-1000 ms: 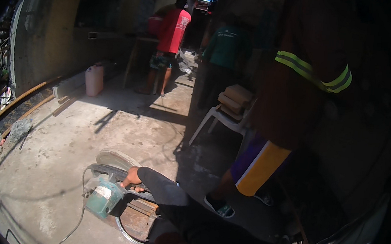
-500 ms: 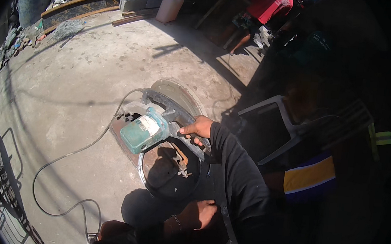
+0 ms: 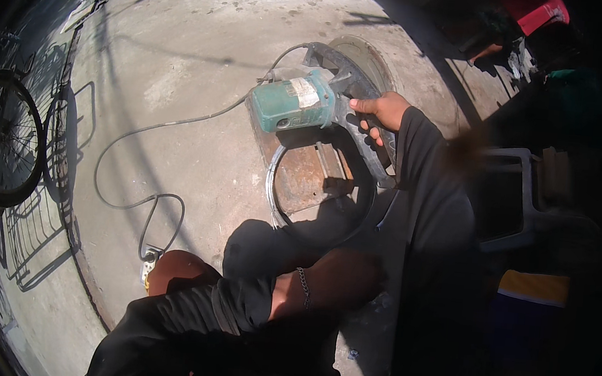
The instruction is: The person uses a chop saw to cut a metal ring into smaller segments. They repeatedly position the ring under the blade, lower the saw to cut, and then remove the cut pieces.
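A chop saw with a green motor housing (image 3: pixel 286 106) and a black handle stands on a rusty metal base (image 3: pixel 305 178) on the concrete. My right hand (image 3: pixel 383 113) is wrapped round the saw's handle, thumb on top. Beneath the motor, a thin silver hoop or wire coil (image 3: pixel 273 178) rings part of the base; its right side is lost in shadow. My left hand (image 3: pixel 347 271), with a chain bracelet (image 3: pixel 303 287) at the wrist, is low and near the hoop. Its fingers are dark and blurred, so whether it holds anything is hidden.
The saw's black cord (image 3: pixel 115 143) loops over the floor to a white socket block (image 3: pixel 152 257) beside my knee. A bicycle wheel (image 3: pixel 5 137) and a rack are at the left. A plastic chair (image 3: pixel 522 200) is at the right; a person in red (image 3: pixel 541 16) is at the far right.
My view has tilted down and left, so the saw appears higher and further right. My right hand keeps its hold on the handle. The left hand has become blurred in shadow.
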Action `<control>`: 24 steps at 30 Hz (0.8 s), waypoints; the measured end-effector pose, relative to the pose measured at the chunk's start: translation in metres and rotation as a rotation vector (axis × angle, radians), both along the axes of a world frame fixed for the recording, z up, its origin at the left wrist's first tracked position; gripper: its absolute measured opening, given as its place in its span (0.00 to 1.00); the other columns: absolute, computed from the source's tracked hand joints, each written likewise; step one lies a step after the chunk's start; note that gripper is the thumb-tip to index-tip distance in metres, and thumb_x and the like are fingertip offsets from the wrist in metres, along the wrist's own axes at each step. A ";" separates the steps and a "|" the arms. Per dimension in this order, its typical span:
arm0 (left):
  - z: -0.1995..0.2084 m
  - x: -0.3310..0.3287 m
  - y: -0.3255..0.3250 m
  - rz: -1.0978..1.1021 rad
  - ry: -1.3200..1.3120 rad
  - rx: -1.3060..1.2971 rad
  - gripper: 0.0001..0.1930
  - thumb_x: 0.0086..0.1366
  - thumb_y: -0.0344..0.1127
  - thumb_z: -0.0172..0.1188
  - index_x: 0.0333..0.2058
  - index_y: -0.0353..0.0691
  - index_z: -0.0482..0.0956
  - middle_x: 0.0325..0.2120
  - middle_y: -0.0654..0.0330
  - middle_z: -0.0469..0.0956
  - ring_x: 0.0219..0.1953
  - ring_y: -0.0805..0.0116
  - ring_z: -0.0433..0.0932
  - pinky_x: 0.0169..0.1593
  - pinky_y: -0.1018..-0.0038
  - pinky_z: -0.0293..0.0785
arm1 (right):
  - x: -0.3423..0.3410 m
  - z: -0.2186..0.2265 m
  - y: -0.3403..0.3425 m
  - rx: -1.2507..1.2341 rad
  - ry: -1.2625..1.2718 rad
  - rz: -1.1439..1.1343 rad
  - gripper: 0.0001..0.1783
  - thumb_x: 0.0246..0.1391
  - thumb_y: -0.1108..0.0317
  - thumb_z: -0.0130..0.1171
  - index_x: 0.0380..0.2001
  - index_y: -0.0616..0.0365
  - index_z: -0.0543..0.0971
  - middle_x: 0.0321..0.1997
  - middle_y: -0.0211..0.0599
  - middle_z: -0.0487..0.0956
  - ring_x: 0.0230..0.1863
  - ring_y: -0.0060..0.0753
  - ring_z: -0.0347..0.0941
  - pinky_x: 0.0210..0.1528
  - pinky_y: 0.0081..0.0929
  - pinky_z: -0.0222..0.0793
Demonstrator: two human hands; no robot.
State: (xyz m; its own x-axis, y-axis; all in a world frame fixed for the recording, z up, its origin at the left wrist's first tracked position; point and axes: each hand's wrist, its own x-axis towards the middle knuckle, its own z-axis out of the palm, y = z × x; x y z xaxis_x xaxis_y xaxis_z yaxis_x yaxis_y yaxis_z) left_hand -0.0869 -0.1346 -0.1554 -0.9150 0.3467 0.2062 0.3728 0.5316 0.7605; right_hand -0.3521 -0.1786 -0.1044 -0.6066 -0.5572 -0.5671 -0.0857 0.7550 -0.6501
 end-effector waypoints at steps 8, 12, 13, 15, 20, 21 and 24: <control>0.018 0.021 -0.002 0.160 -0.183 -0.076 0.10 0.58 0.38 0.61 0.36 0.40 0.80 0.35 0.53 0.78 0.37 0.54 0.80 0.40 0.65 0.79 | -0.002 0.003 0.002 0.016 0.067 0.078 0.26 0.59 0.51 0.61 0.37 0.71 0.77 0.13 0.36 0.73 0.09 0.30 0.66 0.14 0.29 0.66; 0.021 0.042 0.009 0.243 -0.097 -0.065 0.09 0.60 0.38 0.59 0.33 0.39 0.80 0.31 0.53 0.76 0.33 0.54 0.79 0.35 0.63 0.77 | -0.003 -0.001 -0.002 0.007 0.059 0.072 0.28 0.60 0.50 0.61 0.42 0.73 0.76 0.13 0.37 0.73 0.08 0.30 0.66 0.14 0.31 0.66; 0.027 0.047 0.008 0.180 -0.060 -0.107 0.09 0.60 0.38 0.59 0.32 0.39 0.79 0.30 0.53 0.76 0.33 0.55 0.79 0.35 0.63 0.77 | -0.001 0.000 -0.002 0.010 0.063 0.064 0.29 0.60 0.50 0.61 0.42 0.73 0.76 0.12 0.37 0.73 0.08 0.30 0.66 0.14 0.31 0.66; 0.044 0.054 0.006 0.042 0.013 -0.192 0.10 0.60 0.39 0.58 0.29 0.38 0.79 0.29 0.54 0.75 0.32 0.56 0.78 0.34 0.63 0.76 | -0.008 -0.005 -0.002 0.008 0.084 0.048 0.30 0.59 0.50 0.61 0.43 0.73 0.75 0.12 0.38 0.73 0.08 0.30 0.66 0.14 0.31 0.65; 0.030 0.064 0.011 -0.017 0.043 -0.191 0.10 0.60 0.41 0.57 0.29 0.40 0.80 0.29 0.57 0.76 0.34 0.56 0.78 0.37 0.63 0.76 | -0.007 -0.005 -0.003 -0.019 0.039 0.052 0.27 0.59 0.51 0.61 0.38 0.72 0.77 0.12 0.38 0.73 0.08 0.30 0.66 0.15 0.32 0.64; 0.024 0.066 0.011 -0.020 0.042 -0.182 0.10 0.60 0.41 0.57 0.29 0.41 0.80 0.29 0.57 0.76 0.34 0.56 0.79 0.37 0.63 0.77 | -0.001 -0.003 -0.007 -0.033 0.027 0.056 0.26 0.60 0.51 0.60 0.36 0.71 0.77 0.12 0.38 0.73 0.08 0.31 0.66 0.15 0.32 0.64; 0.012 0.063 0.016 -0.044 -0.095 -0.205 0.10 0.61 0.41 0.57 0.32 0.42 0.81 0.32 0.56 0.78 0.38 0.55 0.80 0.40 0.63 0.78 | 0.005 0.006 0.001 -0.005 0.043 0.073 0.25 0.61 0.51 0.58 0.26 0.67 0.77 0.11 0.37 0.73 0.08 0.31 0.66 0.16 0.31 0.64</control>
State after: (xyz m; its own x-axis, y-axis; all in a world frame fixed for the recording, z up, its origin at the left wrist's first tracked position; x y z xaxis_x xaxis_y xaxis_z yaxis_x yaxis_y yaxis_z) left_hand -0.0236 -0.1182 -0.1435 -0.9102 0.4121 0.0407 0.3305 0.6636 0.6711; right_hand -0.3472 -0.1771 -0.0980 -0.5877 -0.6037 -0.5386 -0.1685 0.7424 -0.6484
